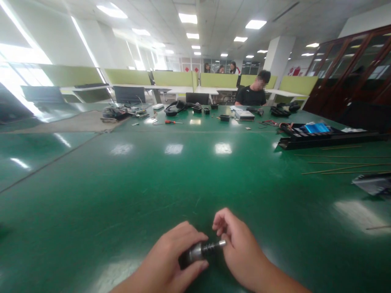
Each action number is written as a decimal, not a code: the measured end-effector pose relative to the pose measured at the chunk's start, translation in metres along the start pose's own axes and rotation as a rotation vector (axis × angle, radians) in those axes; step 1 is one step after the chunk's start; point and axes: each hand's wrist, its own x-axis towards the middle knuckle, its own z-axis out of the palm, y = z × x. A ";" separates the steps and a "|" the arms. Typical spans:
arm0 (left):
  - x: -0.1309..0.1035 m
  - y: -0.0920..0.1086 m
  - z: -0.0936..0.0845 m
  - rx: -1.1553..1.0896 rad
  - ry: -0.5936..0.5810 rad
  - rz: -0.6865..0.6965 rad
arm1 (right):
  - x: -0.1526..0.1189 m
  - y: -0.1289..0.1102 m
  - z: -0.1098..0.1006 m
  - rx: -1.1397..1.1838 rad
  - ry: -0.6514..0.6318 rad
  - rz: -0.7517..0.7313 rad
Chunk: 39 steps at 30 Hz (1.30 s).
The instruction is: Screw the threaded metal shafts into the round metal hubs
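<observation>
My left hand (pixel 175 256) is closed around a dark cylindrical part with a silver collar, a black coil-like section and a bright metal shaft (pixel 198 251). The part lies almost level, low over the table, its shaft pointing right. Beside the shaft's tip is my right hand (pixel 236 246), its fingers curled inward and the thumb close to the metal end. Whatever those fingers may hold is hidden. The rear of the part disappears into my left palm. Beneath both hands is the glossy green tabletop (pixel 146 195).
A red-handled screwdriver (pixel 172 122), black plastic parts (pixel 224 118) and a white box (pixel 244 115) lie along the far side. At right are a black metal channel (pixel 320 140), thin rods (pixel 345 166) and a plastic bag (pixel 371 183). A person (pixel 252 93) sits across the table.
</observation>
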 end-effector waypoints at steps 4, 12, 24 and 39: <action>0.003 -0.014 0.000 -0.042 -0.002 0.094 | -0.004 -0.004 0.000 -0.091 -0.045 0.009; -0.004 -0.029 0.006 -0.124 0.147 -0.056 | -0.006 -0.009 0.000 -0.200 -0.140 0.007; 0.001 -0.029 0.007 -0.145 0.164 -0.028 | -0.007 -0.009 0.003 -0.128 -0.100 -0.006; -0.003 -0.032 0.010 -0.132 0.193 -0.022 | -0.007 -0.014 0.002 -0.146 -0.117 -0.008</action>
